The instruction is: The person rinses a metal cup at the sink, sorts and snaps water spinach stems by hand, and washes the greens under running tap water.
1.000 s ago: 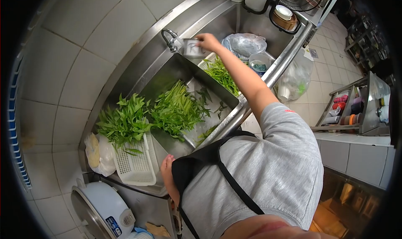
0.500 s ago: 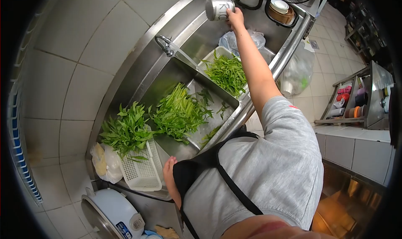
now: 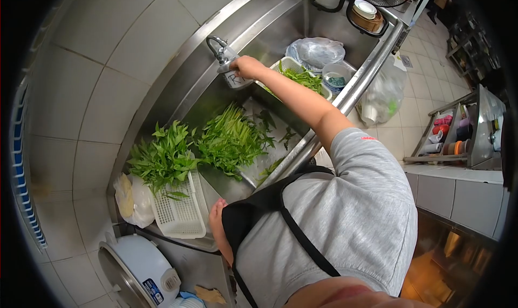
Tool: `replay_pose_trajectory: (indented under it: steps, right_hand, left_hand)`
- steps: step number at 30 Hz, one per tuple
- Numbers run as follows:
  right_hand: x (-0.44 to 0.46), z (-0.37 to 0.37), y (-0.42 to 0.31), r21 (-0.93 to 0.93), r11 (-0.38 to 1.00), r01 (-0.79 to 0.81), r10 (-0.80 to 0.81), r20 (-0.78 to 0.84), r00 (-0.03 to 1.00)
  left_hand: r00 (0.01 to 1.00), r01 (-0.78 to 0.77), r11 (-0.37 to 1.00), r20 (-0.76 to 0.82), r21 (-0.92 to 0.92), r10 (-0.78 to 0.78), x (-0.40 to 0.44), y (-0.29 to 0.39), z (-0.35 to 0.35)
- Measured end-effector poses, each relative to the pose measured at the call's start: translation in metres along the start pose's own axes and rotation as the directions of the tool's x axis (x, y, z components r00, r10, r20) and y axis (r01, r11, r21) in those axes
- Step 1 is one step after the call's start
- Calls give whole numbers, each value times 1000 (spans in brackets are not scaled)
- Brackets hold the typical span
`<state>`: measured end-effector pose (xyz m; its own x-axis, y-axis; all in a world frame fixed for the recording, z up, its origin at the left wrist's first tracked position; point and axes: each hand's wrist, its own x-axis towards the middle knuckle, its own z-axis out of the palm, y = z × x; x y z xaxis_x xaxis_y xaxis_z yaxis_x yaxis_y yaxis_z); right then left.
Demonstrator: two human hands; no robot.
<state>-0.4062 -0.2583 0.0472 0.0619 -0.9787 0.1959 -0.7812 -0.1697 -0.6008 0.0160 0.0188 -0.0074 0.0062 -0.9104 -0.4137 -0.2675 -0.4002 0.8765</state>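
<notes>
My right hand (image 3: 249, 68) is closed on a metal can (image 3: 235, 80) with black letters on its side. It holds the can below the tap (image 3: 217, 48), over the divider between the two basins. Beneath it, a pile of leafy greens (image 3: 231, 139) lies in the nearer basin. More greens (image 3: 302, 80) fill a white basket in the far basin. My left hand (image 3: 217, 215) rests by the sink's front edge, partly hidden by the apron, with its visible fingers stretched out and nothing seen in them. Near it a white plastic basket (image 3: 175, 213) carries another bunch of greens (image 3: 162, 154).
A clear plastic bag (image 3: 318, 51) and a clear tub (image 3: 337, 77) sit in the far basin. Stacked dishes and a bamboo steamer (image 3: 367, 21) stand beyond. At lower left is a large rice cooker (image 3: 143, 270). A filled plastic bag (image 3: 386, 89) hangs outside the sink.
My right hand has brought the can from above the far basin left and nearer, to the tap. The tub and more of the far basin now show. My left hand stays put.
</notes>
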Motion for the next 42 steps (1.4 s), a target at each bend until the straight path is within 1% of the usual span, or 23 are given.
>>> replay_pose_trajectory:
  steps: [2,4,6,9,10,12,14,16,18,22,23,26,27,28,29,30,31,32,34,36,39,41,42]
  right_hand:
    - [1,3,3,1,1000,-2,2,-33,999]
    - [2,2,12,101,995,-13,28,-152,988]
    - [6,-3,34,243,969,-48,98,-198,975]
    - [1,-22,82,453,883,-119,285,-318,904]
    - [-4,-31,98,516,846,-132,360,-371,856]
    - [-11,-55,131,701,674,-235,604,-338,721]
    - [-22,-78,157,804,569,-171,698,-362,618]
    - [-25,-94,195,929,368,27,727,-306,615]
    - [-29,-117,206,937,331,107,722,-325,611]
    - [-32,-149,201,917,353,187,696,-391,603]
    - [-33,-154,196,927,355,122,697,-350,626]
    - [-33,-147,179,901,414,127,640,-387,663]
    - [-32,-140,175,896,434,94,586,-360,726]
    - [-31,-130,157,869,494,17,590,-349,728]
    - [-29,-119,145,771,634,-62,515,-361,777]
    - [-19,-100,143,613,789,-37,364,-418,833]
    - [-18,-90,120,494,866,-70,265,-336,904]
    - [-19,-82,90,465,877,-119,231,-191,954]
    - [-10,-56,53,134,989,-55,63,-55,996]
    - [-10,-36,18,92,996,6,-13,78,997]
    - [-6,-11,3,77,996,55,-62,91,994]
    - [-6,-3,-1,-34,997,70,-69,37,997]
    - [-4,0,-1,-32,996,82,-80,41,996]
  left_hand:
    - [1000,15,1000,-17,-17,-15,-3,-3,-1]
    - [999,34,999,-27,-23,-34,-3,-10,-3]
    - [999,34,999,-30,-29,-35,-5,-10,-1]
    - [999,19,1000,-30,-8,-19,-4,-10,0]
    - [1000,2,1000,-26,16,-2,-3,-9,0]
    - [999,7,999,-42,40,-5,-3,-7,0]
    - [998,13,998,-57,63,-9,-2,-8,-1]
    - [1000,-18,998,-18,60,19,1,-15,-6]
    - [999,12,1000,-32,24,-11,4,-21,-6]
    - [999,12,1000,-50,-16,-13,0,-20,-2]
    - [999,-1,1000,-48,-9,1,-1,-15,0]
    - [996,-74,997,-40,10,75,-4,-5,8]
    - [996,-85,996,-39,5,85,-3,-4,9]
    - [993,-111,994,-33,6,111,-4,-3,11]
    - [993,-111,994,-34,4,111,0,-5,12]
    - [999,-9,996,-47,-89,4,5,-9,11]
    - [993,93,979,-51,-182,-103,9,-13,9]
    - [993,93,979,-52,-183,-104,12,-16,6]
    - [999,31,997,-14,-71,-32,16,-20,1]
    - [1000,18,997,-16,-75,-19,13,-18,0]
    - [1000,5,996,-23,-84,-7,9,-17,-3]
    - [999,7,995,-38,-95,-10,4,-20,-7]
    - [998,15,994,-53,-106,-21,4,-24,-8]
